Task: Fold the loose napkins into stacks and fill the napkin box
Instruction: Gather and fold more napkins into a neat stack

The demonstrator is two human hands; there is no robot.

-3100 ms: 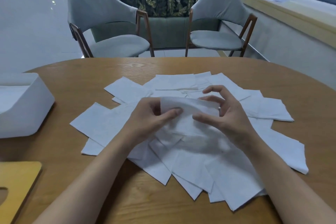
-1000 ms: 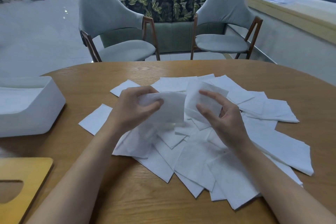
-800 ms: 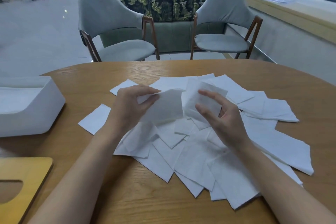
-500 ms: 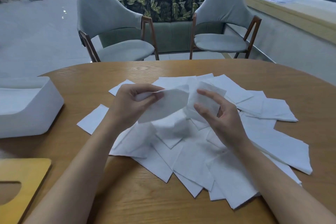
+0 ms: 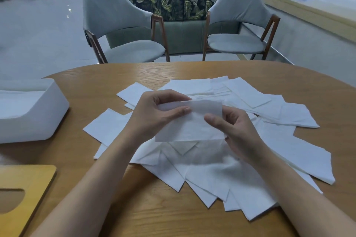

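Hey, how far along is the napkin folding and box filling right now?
Early. Done: no finished stack shows on the round wooden table. In hand: the left hand and right hand pinch one white paper napkin above the pile. To do: the scattered loose white napkins lie unstacked, and the white napkin box sits apart, its yellow wooden lid off; its contents are unclear.

Head-worn view, forward and down, near the table

My left hand pinches one end of a napkin between thumb and curled fingers. My right hand pinches the other end, thumb in front, both forearms bare.
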